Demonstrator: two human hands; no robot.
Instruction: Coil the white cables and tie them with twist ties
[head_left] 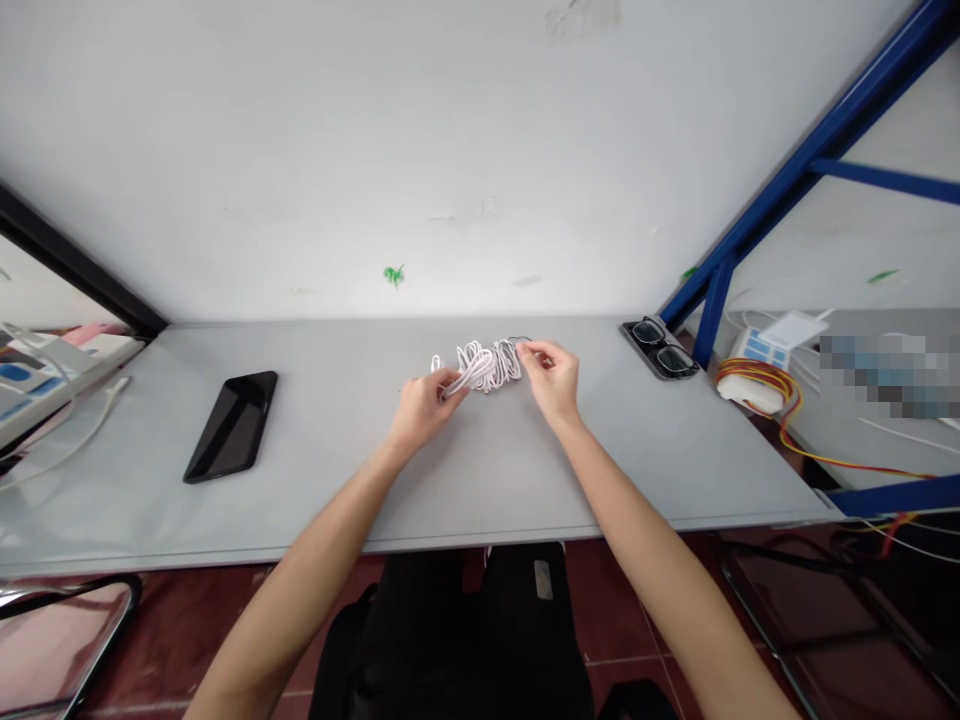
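Note:
A bundle of white cable (pixel 495 366) lies in loops on the grey table (pixel 480 480), between my two hands. My left hand (pixel 431 402) is closed on the left end of the bundle, thumb and fingers around several strands. At the bundle's right end, my right hand (pixel 549 375) pinches a thin dark tie or wire between thumb and forefinger; its far end reaches the cable.
To the left lies a black phone (pixel 231 427). Glasses (pixel 664 346) rest on a dark flat object at the right. Beyond the blue frame (pixel 716 300) are red and yellow wires (pixel 780 380) around a white device. A white wall stands behind the table.

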